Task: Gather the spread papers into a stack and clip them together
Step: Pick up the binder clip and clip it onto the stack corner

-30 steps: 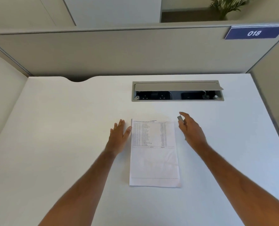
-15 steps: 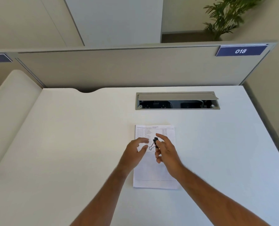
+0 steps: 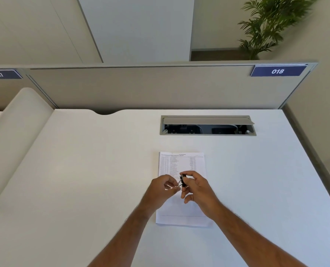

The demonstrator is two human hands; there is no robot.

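A stack of white printed papers (image 3: 181,162) lies squared on the white desk (image 3: 83,170), its long side running away from me. Above its middle, both hands hold a small black binder clip (image 3: 182,181). My right hand (image 3: 196,186) pinches the clip's black body between thumb and forefinger. My left hand (image 3: 163,187) grips the clip's wire handle with its fingertips. The hands hide the middle of the sheet.
An open cable hatch (image 3: 207,125) with sockets is sunk in the desk behind the papers. A beige partition (image 3: 150,87) with a blue "018" label (image 3: 278,71) closes off the back. A plant (image 3: 266,24) stands beyond it.
My right hand brought the clip from beside the papers' top right corner to above their middle. My left hand left the stack's left edge and took the clip's wire handle.
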